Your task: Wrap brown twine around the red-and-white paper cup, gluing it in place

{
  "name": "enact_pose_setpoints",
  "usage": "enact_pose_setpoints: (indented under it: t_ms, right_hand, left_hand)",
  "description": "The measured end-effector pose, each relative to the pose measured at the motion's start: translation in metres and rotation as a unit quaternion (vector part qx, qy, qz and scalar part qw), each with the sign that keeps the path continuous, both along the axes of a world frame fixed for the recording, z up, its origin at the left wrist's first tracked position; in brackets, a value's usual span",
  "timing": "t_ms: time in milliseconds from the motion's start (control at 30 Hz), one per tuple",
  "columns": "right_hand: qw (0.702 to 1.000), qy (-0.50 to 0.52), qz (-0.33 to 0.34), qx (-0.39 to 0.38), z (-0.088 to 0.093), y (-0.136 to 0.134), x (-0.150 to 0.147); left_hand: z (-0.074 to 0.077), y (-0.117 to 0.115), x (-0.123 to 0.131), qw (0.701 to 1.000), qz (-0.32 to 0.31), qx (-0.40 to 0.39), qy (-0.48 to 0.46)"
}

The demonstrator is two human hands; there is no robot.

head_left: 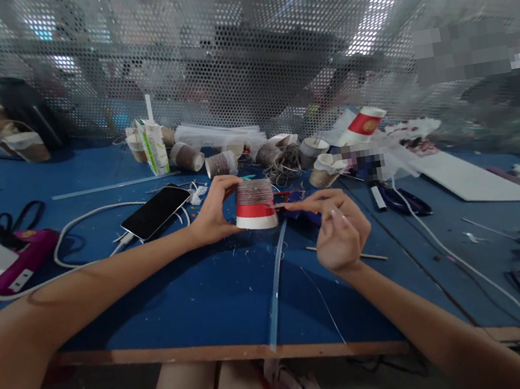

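Observation:
My left hand (216,211) grips an upside-down paper cup (255,211) from its left side, raised a little above the blue table. Red and white show on the cup's lower part, and brownish cord (253,191) is wound in rings around its upper part. My right hand (342,224) is at the cup's right, index finger stretched to the cup wall and the other fingers curled. Whatever it may pinch at the fingertip is too small to make out. A clear plastic strip (277,284) runs from below the cup over the table's front edge.
A phone (157,212) on a white cable lies left of the cup. Several cord-wrapped cups (221,164), a drink carton (154,147) and tangled cord (283,163) stand along the back by the perforated metal screen (217,50). A thin wooden stick (373,257) lies near my right wrist.

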State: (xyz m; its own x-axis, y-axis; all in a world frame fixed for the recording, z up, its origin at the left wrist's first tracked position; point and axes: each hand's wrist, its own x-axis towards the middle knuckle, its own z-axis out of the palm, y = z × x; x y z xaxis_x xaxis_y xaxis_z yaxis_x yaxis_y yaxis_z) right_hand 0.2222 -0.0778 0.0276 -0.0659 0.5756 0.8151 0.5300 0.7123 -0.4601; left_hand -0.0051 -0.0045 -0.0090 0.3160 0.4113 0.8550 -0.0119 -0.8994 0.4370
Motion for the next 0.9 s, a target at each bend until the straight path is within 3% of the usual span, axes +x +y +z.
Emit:
enact_pose_setpoints:
  t_ms: [100, 200, 300, 367, 433, 567, 667, 900]
  right_hand:
    - [0.987, 0.128, 0.054, 0.086, 0.005, 0.008, -0.003]
    - [0.991, 0.009, 0.102, 0.08, 0.011, 0.01, -0.003]
    - [0.98, -0.179, 0.069, 0.042, 0.011, 0.009, -0.001]
    - [0.969, -0.242, 0.03, 0.032, 0.008, 0.008, -0.001]
    - [0.966, -0.254, 0.022, 0.034, 0.004, 0.01, 0.0]
    - [0.969, -0.23, 0.07, 0.05, -0.001, 0.015, 0.002]
    - [0.965, -0.25, 0.051, 0.053, -0.001, 0.016, 0.004]
    - [0.966, -0.257, 0.027, 0.006, 0.001, 0.013, 0.002]
  left_hand:
    - [-0.002, 0.002, 0.0, 1.0, -0.006, -0.014, -0.006]
    - [-0.004, 0.004, 0.0, 0.999, -0.008, -0.033, -0.005]
    - [-0.003, 0.003, 0.001, 0.999, -0.012, -0.029, -0.007]
    - [-0.003, 0.001, 0.002, 1.0, -0.019, -0.016, -0.007]
    - [-0.002, -0.001, 0.003, 1.0, -0.03, -0.005, -0.002]
    - [0.001, -0.004, 0.001, 0.998, -0.05, 0.008, 0.028]
    - [0.004, -0.006, -0.002, 0.996, -0.051, 0.008, 0.071]
    - [0.003, -0.002, -0.005, 0.993, 0.02, -0.006, 0.12]
